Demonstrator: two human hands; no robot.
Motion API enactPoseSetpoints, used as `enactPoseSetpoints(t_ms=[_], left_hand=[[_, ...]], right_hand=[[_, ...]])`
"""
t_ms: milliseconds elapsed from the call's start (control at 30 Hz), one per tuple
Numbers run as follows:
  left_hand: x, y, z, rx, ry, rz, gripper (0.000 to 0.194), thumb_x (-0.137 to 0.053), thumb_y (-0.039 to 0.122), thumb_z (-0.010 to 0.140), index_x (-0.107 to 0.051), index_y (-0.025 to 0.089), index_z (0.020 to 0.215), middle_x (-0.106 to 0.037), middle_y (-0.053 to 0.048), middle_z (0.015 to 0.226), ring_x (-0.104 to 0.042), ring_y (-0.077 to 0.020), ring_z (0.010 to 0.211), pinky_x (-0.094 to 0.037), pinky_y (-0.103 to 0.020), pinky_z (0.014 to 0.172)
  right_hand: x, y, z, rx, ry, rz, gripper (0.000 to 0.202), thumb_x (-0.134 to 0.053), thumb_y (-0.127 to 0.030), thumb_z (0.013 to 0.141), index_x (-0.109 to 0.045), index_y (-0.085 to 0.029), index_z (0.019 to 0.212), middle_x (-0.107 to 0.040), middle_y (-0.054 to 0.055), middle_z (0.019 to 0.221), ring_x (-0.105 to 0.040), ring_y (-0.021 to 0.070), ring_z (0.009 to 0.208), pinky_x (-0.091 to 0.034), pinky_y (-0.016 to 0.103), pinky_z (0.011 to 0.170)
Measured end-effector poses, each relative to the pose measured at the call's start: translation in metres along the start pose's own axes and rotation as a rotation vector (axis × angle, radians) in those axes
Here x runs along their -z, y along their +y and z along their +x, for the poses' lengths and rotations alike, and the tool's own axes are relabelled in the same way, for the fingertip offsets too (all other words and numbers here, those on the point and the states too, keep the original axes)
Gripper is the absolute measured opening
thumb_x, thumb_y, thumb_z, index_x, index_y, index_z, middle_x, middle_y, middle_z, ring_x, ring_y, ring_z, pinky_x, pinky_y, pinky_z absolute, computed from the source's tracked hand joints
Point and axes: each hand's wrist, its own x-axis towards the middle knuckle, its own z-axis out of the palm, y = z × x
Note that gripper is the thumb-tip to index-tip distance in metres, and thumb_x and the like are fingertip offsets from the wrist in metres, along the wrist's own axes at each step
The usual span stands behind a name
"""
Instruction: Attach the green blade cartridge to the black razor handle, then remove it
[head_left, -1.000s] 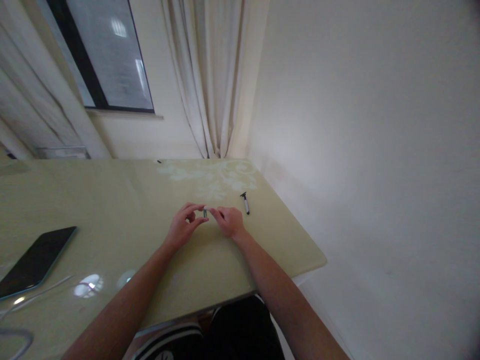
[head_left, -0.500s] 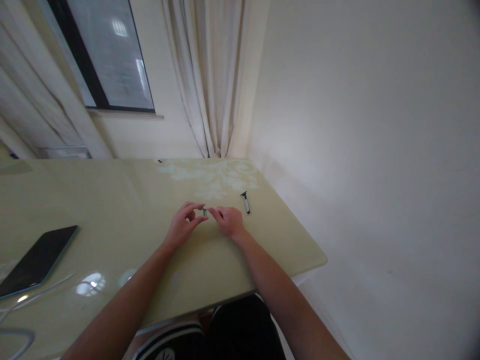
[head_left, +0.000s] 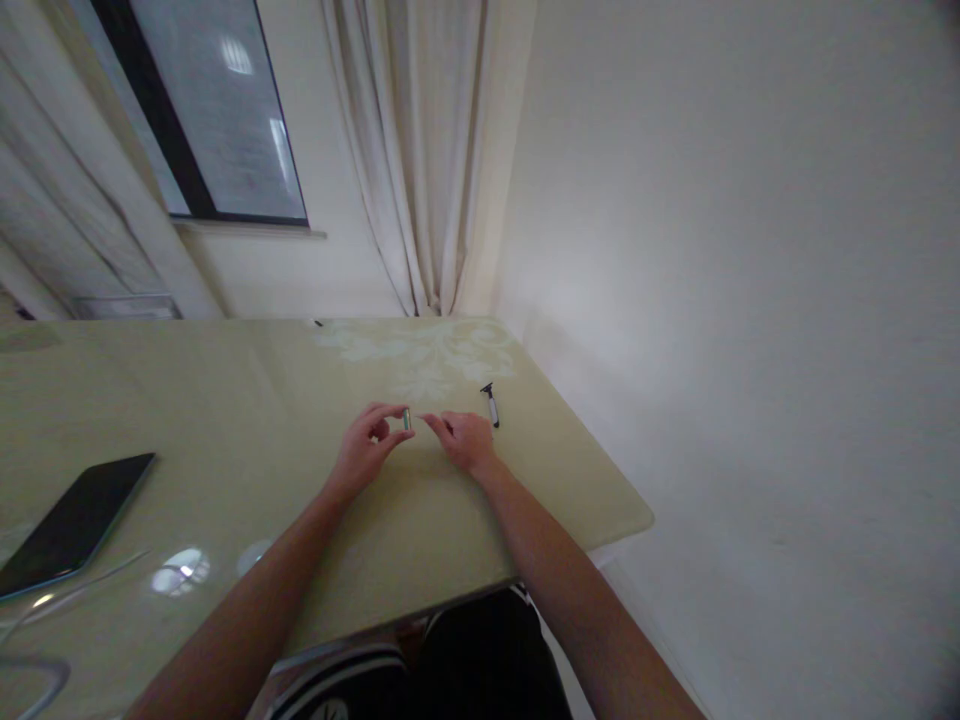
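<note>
My left hand (head_left: 365,442) pinches a small upright rectangular piece (head_left: 406,419) by its ends, between thumb and fingers. It looks greenish with a pale edge, too small to name for certain. Just to the right, a short gap away, my right hand (head_left: 463,438) has its fingers curled and its thumb and forefinger pressed together, pointing at the piece. A pale speck shows at those fingertips, and I cannot make out what it is. Beyond the right hand lies a razor (head_left: 490,404) with a black head and a grey-and-black handle.
A dark tablet (head_left: 75,520) rests on the pale glossy table (head_left: 225,420) at the left, near a white cable (head_left: 45,665). One small black object (head_left: 319,323) sits by the far edge. A wall (head_left: 750,300) runs along the right side.
My right hand has drawn slightly to the right, away from the small piece. The left hand still holds that piece, nearly in the same place.
</note>
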Motion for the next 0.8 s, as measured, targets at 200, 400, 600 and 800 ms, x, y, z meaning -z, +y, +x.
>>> enactPoseSetpoints(t_ms=[200, 400, 600, 800], left_hand=[[0.0, 0.002, 0.0, -0.005, 0.01, -0.005, 0.032, -0.078, 0.042, 0.083, -0.076, 0.022, 0.108, -0.067, -0.001, 0.093, -0.051, -0.0093, 0.06, -0.047, -0.024, 0.057], [0.0, -0.001, 0.001, 0.012, 0.028, -0.012, 0.032, -0.081, 0.039, 0.081, -0.077, 0.022, 0.108, -0.068, -0.001, 0.093, -0.05, -0.0092, 0.059, -0.048, -0.024, 0.058], [0.0, 0.002, 0.001, 0.008, 0.029, -0.026, 0.031, -0.08, 0.039, 0.082, -0.077, 0.022, 0.108, -0.068, -0.001, 0.095, -0.05, -0.0094, 0.061, -0.047, -0.024, 0.058], [0.001, 0.0, 0.001, 0.022, 0.024, -0.028, 0.032, -0.081, 0.039, 0.081, -0.077, 0.021, 0.107, -0.068, -0.002, 0.094, -0.05, -0.0094, 0.06, -0.047, -0.024, 0.058]], right_hand=[[-0.004, -0.005, -0.002, 0.069, -0.002, 0.004, 0.069, -0.034, -0.067, 0.107, -0.074, -0.019, 0.077, -0.071, 0.004, 0.07, -0.057, 0.0134, 0.063, -0.02, 0.029, 0.058], [-0.003, 0.002, 0.0, -0.007, 0.014, -0.019, 0.071, -0.033, -0.067, 0.107, -0.075, -0.019, 0.077, -0.071, 0.005, 0.071, -0.058, 0.0144, 0.064, -0.019, 0.03, 0.058], [-0.006, -0.007, -0.003, 0.075, 0.014, 0.035, 0.07, -0.031, -0.064, 0.109, -0.074, -0.019, 0.078, -0.073, 0.004, 0.072, -0.061, 0.0137, 0.065, -0.022, 0.028, 0.059], [-0.004, -0.006, -0.002, -0.01, 0.009, 0.019, 0.069, -0.03, -0.064, 0.109, -0.079, -0.021, 0.085, -0.076, 0.005, 0.077, -0.064, 0.0155, 0.068, -0.022, 0.029, 0.058]])
